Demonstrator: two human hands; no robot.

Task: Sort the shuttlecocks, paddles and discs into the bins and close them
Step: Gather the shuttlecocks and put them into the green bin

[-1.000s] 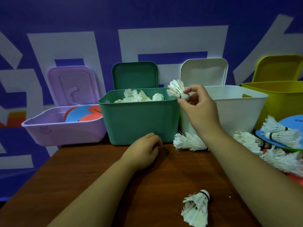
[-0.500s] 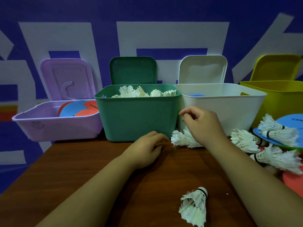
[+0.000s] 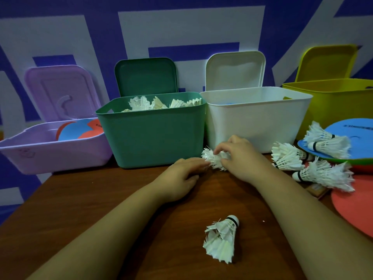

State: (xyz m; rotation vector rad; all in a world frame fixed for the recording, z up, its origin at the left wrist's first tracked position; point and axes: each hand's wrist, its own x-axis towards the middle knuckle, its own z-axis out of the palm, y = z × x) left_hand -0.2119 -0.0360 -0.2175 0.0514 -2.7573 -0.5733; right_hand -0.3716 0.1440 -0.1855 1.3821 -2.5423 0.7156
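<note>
A shuttlecock (image 3: 211, 159), lying on the table (image 3: 101, 199) before the green bin (image 3: 153, 136), is pinched by the right hand (image 3: 242, 160). The relaxed left hand (image 3: 177, 178) is rested beside it, holding nothing. If it is gripped by the feathers only, it may be dropped outside the bin.

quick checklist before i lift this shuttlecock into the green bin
1. Grip: right hand curled round the shuttlecock: ok.
2. Whether left hand at its feathers is holding or only touching: cannot tell.
3. The green bin is open, lid up: ok.
4. Room inside, pile reaches the rim: cannot tell.
5. The near shuttlecock lies on the table, unsorted: not ok.
</note>
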